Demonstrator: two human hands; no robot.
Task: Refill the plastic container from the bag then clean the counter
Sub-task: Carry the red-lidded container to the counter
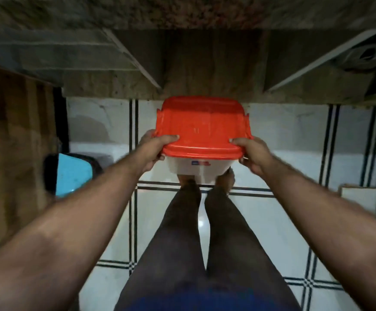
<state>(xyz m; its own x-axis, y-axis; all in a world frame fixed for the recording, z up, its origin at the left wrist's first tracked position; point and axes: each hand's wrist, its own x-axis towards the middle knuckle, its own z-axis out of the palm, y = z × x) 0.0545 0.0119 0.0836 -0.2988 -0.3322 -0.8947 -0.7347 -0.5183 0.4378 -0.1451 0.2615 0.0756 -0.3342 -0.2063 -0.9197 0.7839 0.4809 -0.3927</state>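
Both hands clamp the container by its red lid: left grip and right grip closed on its near corners, below the bench.

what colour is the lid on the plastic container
Orange-red; the lid shows best in the head view, on the white container.
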